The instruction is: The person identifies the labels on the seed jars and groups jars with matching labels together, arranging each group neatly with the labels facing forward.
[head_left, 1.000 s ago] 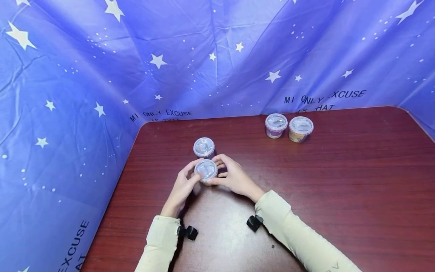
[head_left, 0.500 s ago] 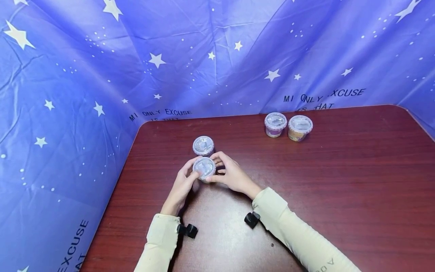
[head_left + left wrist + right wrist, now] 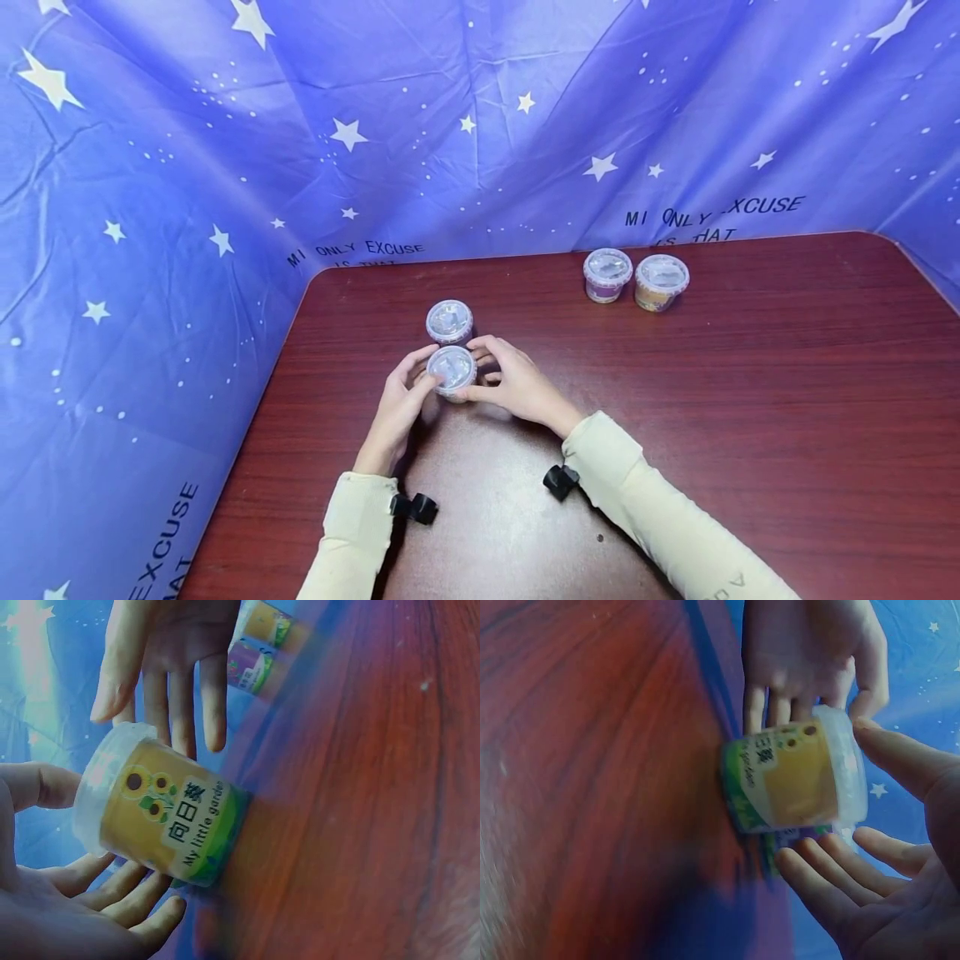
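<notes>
Between both hands stands a small plastic tub (image 3: 452, 367) with a clear lid. Its yellow label (image 3: 161, 806) shows sunflowers and the words "My little garden". My left hand (image 3: 397, 408) holds the tub's left side, with the thumb over the lid's near edge. On the opposite side my right hand (image 3: 517, 387) has its thumb at the near rim and its fingers spread around the far right. Directly behind it stands a second lidded tub (image 3: 450, 321), its lower part hidden by the front one.
Farther back on the right, near the table's far edge, a purple-labelled tub (image 3: 606, 279) and a yellow-labelled tub (image 3: 660, 286) stand side by side. The table (image 3: 787, 400) is dark red wood. A blue star-printed cloth (image 3: 465, 167) hangs behind and to the left.
Both hands keep their hold on the front tub, which has stayed in nearly the same place, close before the second tub. The head view has shifted slightly.
</notes>
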The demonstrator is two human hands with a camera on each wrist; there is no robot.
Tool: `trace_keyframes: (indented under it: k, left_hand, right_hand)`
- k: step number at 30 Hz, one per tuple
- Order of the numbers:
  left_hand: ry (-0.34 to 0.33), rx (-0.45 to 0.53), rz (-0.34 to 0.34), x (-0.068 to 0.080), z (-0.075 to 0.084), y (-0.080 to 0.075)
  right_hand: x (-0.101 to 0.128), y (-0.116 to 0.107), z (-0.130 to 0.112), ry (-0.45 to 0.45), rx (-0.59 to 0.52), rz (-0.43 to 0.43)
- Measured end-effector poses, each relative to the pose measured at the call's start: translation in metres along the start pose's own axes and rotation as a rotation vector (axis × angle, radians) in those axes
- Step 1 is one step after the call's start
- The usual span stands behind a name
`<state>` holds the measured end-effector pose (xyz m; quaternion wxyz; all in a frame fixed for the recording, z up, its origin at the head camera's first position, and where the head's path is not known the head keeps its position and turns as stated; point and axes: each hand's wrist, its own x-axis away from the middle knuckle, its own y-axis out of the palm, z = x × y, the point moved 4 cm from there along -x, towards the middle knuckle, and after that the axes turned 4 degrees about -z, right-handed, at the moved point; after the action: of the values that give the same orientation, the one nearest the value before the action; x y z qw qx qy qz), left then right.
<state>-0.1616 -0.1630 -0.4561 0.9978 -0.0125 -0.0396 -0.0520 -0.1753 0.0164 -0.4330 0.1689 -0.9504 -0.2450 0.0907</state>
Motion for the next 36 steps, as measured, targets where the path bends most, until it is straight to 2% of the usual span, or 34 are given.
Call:
trace_keyframes:
  k: [4, 12, 15, 19, 26, 36]
  left_hand:
    - [0.044, 0.016, 0.056, 0.001, 0.008, -0.004]
    - [0.26, 0.039, 0.199, 0.005, 0.029, -0.004]
    - [0.315, 0.053, 0.211, 0.006, 0.036, 0.0]
    - [0.344, 0.075, 0.17, 0.007, 0.044, 0.01]
    - [0.359, 0.091, 0.091, 0.006, 0.053, 0.029]
    - [0.363, 0.075, -0.036, 0.002, 0.051, 0.057]
  right_hand:
    - [0.004, -0.009, -0.005, -0.009, 0.027, 0.015]
    - [0.015, -0.026, -0.013, -0.032, 0.075, 0.072]
    - [0.019, -0.03, -0.015, -0.035, 0.094, 0.085]
    - [0.024, -0.037, -0.016, -0.028, 0.114, 0.097]
    - [0.036, -0.053, -0.017, -0.015, 0.152, 0.129]
    - [0.049, -0.075, -0.011, -0.008, 0.193, 0.17]
